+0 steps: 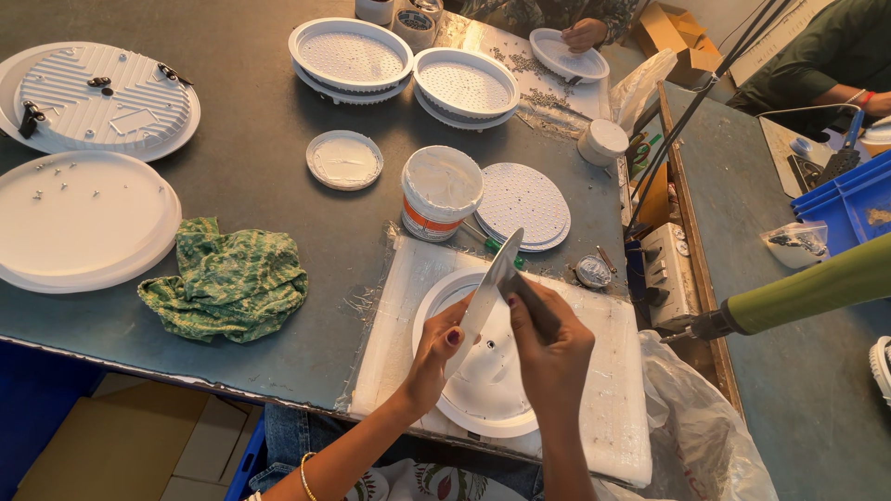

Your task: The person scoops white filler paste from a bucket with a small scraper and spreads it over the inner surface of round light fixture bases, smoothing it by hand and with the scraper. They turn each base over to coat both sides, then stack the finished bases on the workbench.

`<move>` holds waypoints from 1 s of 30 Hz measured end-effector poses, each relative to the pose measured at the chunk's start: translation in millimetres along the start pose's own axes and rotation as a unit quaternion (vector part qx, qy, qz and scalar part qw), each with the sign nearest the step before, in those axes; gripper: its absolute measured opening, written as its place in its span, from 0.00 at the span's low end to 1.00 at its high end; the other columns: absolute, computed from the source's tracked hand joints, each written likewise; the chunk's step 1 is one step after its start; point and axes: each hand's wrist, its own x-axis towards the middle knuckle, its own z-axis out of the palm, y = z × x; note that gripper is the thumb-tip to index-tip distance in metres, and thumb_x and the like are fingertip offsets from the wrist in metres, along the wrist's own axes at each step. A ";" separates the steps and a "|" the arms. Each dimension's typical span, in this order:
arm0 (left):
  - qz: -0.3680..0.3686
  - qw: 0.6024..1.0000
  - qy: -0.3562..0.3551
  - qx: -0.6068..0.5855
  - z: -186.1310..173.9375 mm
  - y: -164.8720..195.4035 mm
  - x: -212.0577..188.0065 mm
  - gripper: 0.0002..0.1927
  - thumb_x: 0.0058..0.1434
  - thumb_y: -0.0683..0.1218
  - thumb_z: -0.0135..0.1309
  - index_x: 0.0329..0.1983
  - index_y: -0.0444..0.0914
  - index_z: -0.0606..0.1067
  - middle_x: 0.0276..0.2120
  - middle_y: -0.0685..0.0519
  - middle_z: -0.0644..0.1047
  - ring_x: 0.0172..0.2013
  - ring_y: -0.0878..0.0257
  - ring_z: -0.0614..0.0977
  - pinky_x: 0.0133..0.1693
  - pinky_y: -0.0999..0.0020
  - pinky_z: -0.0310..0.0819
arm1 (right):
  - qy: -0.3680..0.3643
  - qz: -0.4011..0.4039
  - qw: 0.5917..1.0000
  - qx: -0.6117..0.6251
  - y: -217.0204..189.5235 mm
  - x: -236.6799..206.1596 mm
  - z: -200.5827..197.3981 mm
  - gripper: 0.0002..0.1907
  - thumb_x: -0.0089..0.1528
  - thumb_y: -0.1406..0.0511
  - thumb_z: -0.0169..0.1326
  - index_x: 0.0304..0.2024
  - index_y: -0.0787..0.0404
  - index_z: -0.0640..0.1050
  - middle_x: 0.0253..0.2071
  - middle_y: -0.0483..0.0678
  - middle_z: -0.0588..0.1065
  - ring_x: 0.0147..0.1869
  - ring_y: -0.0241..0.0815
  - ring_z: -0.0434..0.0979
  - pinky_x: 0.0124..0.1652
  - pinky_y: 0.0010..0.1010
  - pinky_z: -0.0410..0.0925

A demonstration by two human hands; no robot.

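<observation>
The right hand [549, 345] comes up from the bottom edge, fingers curled tight around the dark handle of a knife [493, 283]. The left hand [439, 348] comes up beside it, wrist bent, and its fingertips pinch the flat side of the blade low down. Both hands are closed on the knife.

The blade is thin, flat and shiny grey. It is long and stands almost upright, leaning a little, with its tip pointing up and away from the person, toward the tub [440, 192].

Right under the hands is a round white dish [487, 390], smooth, with small holes in its middle. It lies on a white foam pad [613, 408] at the near edge of the grey table [260, 186].

The tub is white with an orange band and holds white paste. Its round lid [344, 160] lies near it. Next to the tub are flat white discs [529, 204] covered in tiny dots.

A crumpled green cloth [227, 278] lies to the left. Past it are big white plates [79, 218], one smooth and one with ribs. Two dotted bowls [408, 65] sit at the far side, where another person's hand [583, 33] touches a dish.
</observation>
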 end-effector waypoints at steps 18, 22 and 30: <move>-0.090 0.938 0.176 -0.285 -0.7 12.9 12.7 0.41 0.60 0.70 0.51 0.66 0.39 0.66 0.53 0.50 0.73 0.54 0.57 0.76 0.53 0.59 0.72 | -0.121 -0.288 0.943 -0.112 25.8 -49.3 14.4 0.22 0.53 0.78 0.60 0.50 0.63 0.81 0.52 0.51 0.80 0.60 0.50 0.79 0.64 0.46 0.68; -0.106 0.933 0.176 -0.297 3.9 44.7 21.1 0.46 0.55 0.73 0.50 0.69 0.43 0.63 0.58 0.52 0.73 0.59 0.57 0.75 0.55 0.56 0.75 | -0.154 -0.266 0.948 -0.079 48.1 -30.8 -4.0 0.21 0.56 0.79 0.56 0.50 0.60 0.81 0.51 0.49 0.80 0.60 0.48 0.80 0.67 0.47 0.67; -0.114 0.953 0.162 -0.229 6.8 39.4 13.2 0.47 0.54 0.75 0.48 0.68 0.42 0.64 0.56 0.47 0.73 0.52 0.56 0.79 0.43 0.50 0.79 | -0.088 -0.049 0.991 -0.091 66.7 12.5 13.8 0.26 0.59 0.79 0.50 0.57 0.58 0.79 0.52 0.53 0.79 0.50 0.45 0.83 0.48 0.32 0.74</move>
